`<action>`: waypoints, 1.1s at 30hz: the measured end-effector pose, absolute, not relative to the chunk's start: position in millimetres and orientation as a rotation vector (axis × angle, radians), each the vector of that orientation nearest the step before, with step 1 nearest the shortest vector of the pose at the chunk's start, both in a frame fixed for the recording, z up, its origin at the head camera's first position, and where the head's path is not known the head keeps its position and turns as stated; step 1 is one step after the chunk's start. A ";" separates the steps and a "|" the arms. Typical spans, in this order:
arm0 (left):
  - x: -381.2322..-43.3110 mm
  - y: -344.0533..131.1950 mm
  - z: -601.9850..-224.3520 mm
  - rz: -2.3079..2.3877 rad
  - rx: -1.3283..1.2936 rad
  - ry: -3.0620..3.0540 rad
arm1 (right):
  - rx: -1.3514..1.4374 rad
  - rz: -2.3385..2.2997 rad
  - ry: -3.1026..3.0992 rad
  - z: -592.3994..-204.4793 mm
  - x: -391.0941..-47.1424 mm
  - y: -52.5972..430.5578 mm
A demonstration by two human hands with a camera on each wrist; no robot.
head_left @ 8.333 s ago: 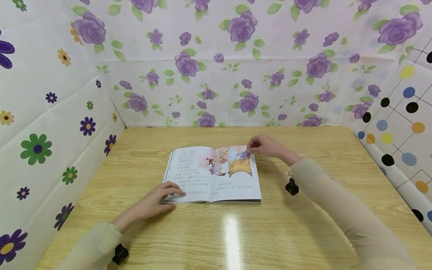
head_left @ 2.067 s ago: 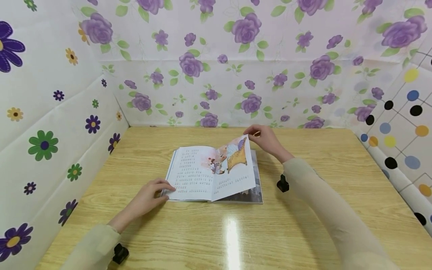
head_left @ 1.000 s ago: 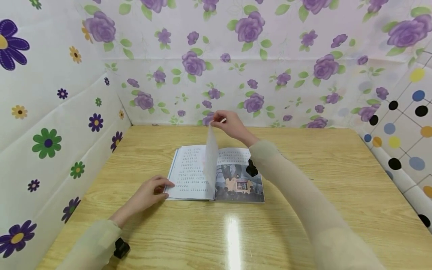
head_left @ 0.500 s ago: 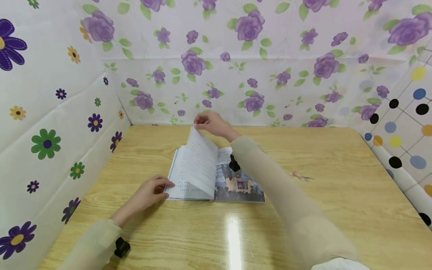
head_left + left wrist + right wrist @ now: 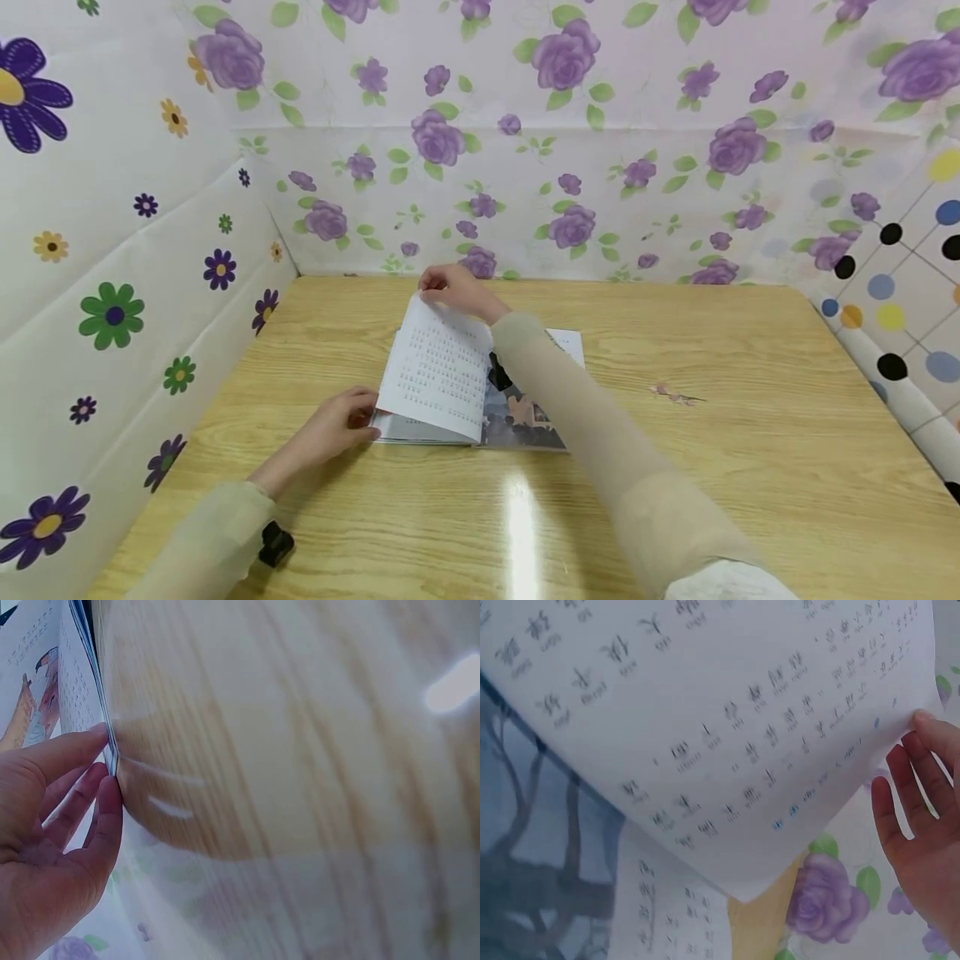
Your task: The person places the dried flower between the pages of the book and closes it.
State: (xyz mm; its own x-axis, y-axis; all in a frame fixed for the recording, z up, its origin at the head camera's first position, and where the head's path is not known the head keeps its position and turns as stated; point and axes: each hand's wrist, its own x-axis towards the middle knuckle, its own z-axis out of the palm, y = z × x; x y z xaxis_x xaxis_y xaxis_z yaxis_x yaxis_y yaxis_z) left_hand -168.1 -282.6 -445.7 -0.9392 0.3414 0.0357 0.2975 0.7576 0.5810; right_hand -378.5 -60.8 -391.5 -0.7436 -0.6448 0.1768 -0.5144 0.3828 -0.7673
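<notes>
An open picture book (image 5: 517, 421) lies on the wooden table. Its raised page (image 5: 435, 371), covered in printed text, leans over the left side. My right hand (image 5: 461, 292) pinches that page at its upper outer corner; in the right wrist view the thumb of the right hand (image 5: 922, 817) lies on the edge of the page (image 5: 697, 712). At the lower left corner, my left hand (image 5: 341, 425) holds the book's edge. The left wrist view shows the left hand (image 5: 60, 832) with the stacked pages (image 5: 105, 712) between thumb and fingers. My right forearm hides part of the right-hand page.
Light wood table (image 5: 675, 467) surrounds the book. A small pinkish twig-like mark (image 5: 677, 394) is on it at right. Purple-flowered cloth (image 5: 525, 167) hangs behind, with patterned sheets at both sides. A black camera mount (image 5: 276, 543) sits at the left wrist.
The right-hand page was lifted by its corner and swung leftward past upright, carried by my right hand. A dark illustrated page came into view beneath. My left hand stayed at the book's lower left corner.
</notes>
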 end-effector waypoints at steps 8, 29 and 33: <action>-171.5 -284.9 -446.0 0.939 0.527 2.843 | -1.023 -1.143 2.573 -406.7 -378.1 -77.3; -169.5 -284.0 -447.4 1.046 0.449 2.806 | -0.846 -1.095 2.614 -440.5 -371.5 -96.5; -168.7 -283.7 -447.6 1.112 0.432 2.782 | -0.820 -1.060 2.647 -443.5 -371.0 -96.7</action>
State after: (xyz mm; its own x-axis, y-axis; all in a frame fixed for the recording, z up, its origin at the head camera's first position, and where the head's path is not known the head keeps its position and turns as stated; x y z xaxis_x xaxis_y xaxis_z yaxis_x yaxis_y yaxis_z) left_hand -168.7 -283.7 -447.6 -0.9528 0.3037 -0.0004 0.2197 0.6902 0.6894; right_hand -371.0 -96.7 -443.5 -0.8332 -0.5514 0.0413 -0.4275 0.5950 -0.6806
